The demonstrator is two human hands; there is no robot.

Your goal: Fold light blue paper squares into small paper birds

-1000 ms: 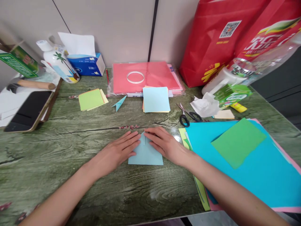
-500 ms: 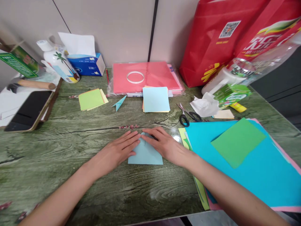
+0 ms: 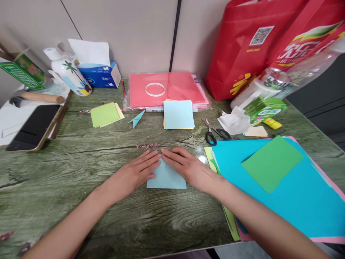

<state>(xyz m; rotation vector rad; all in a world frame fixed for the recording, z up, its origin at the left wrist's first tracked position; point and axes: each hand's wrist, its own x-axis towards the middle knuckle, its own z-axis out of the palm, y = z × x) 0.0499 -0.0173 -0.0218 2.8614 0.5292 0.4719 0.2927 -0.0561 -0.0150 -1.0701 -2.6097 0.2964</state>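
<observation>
A light blue sheet of paper (image 3: 168, 178) lies flat on the table before me, its upper corners folded inward toward a middle line. My left hand (image 3: 140, 167) rests on its left slanted edge with the fingers stretched out. On the right slanted edge lies my right hand (image 3: 188, 167), fingers extended and pressing down near the top. The fingertips of both hands nearly meet at the upper point of the paper, which they partly hide. Beyond the hands sits a small folded blue paper plane (image 3: 137, 118).
Behind are a stack of light blue squares (image 3: 178, 114), green and yellow squares (image 3: 106, 114) and a red paper pack (image 3: 172, 86). Scissors (image 3: 214, 132) lie right of centre, beside large blue sheets (image 3: 269, 212). A phone (image 3: 33, 126) and a bottle (image 3: 70, 73) stand left.
My right hand's fingers have shifted slightly along the paper's right edge, now lying straighter and closer together. My left hand stays in place.
</observation>
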